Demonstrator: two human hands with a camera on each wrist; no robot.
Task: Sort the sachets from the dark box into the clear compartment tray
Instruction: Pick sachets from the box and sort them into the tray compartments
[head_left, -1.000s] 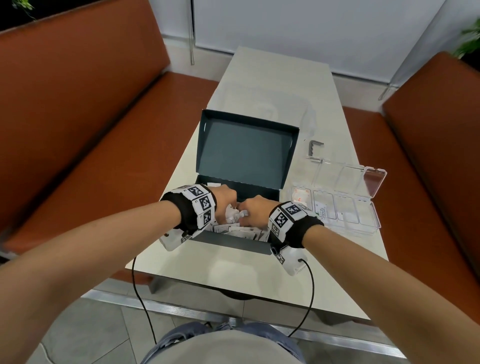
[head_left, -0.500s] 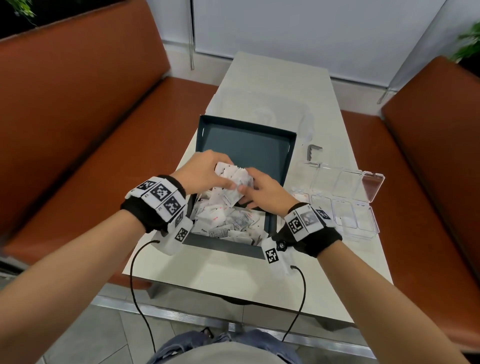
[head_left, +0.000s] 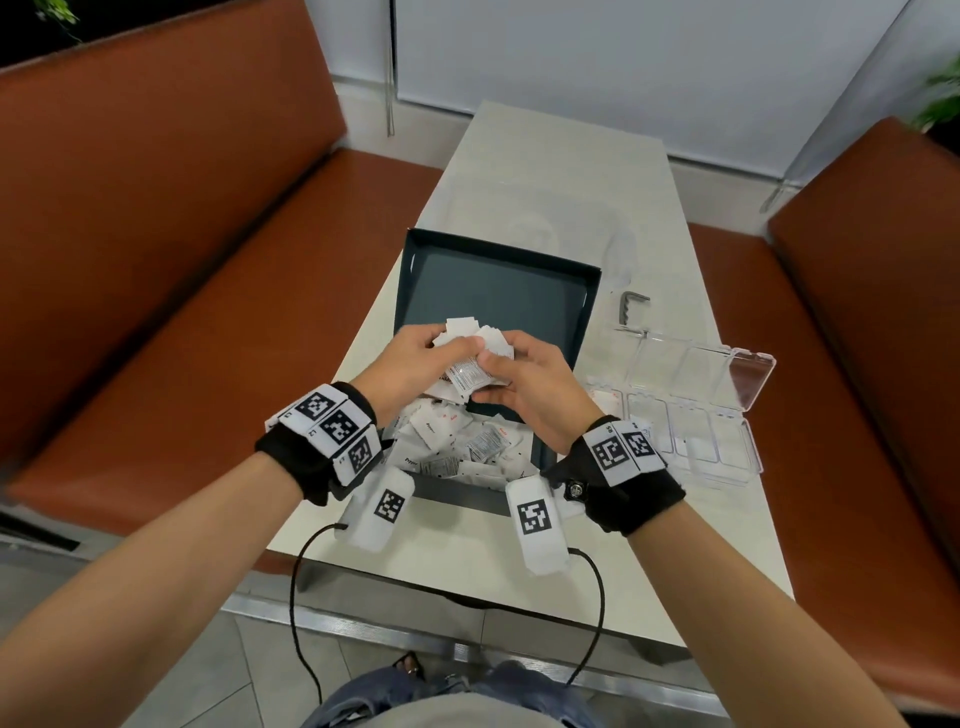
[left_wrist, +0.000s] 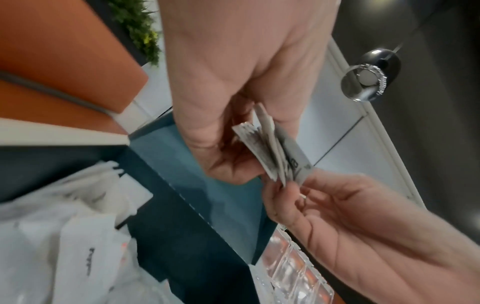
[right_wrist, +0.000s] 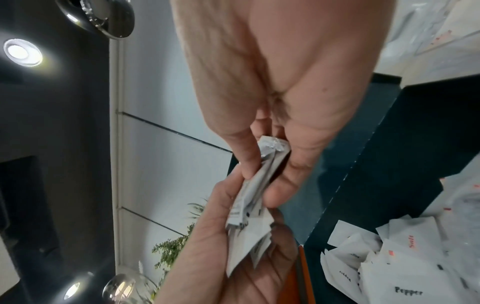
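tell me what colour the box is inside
Dark teal; the head view shows the box best.

We see a pale counter (head_left: 561, 171) between two orange benches (head_left: 156, 218); a small grey hex key (head_left: 631, 304) lies on it; green plants (right_wrist: 168, 250) stand behind.

orange benches (head_left: 171, 249) flanked a pale table (head_left: 561, 171) left and right of the hands; white wall (head_left: 623, 57) beyond, grey floor (head_left: 171, 670) beneath.

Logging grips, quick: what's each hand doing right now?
Left hand: gripping a bunch of sachets.
Right hand: pinching the same bunch.
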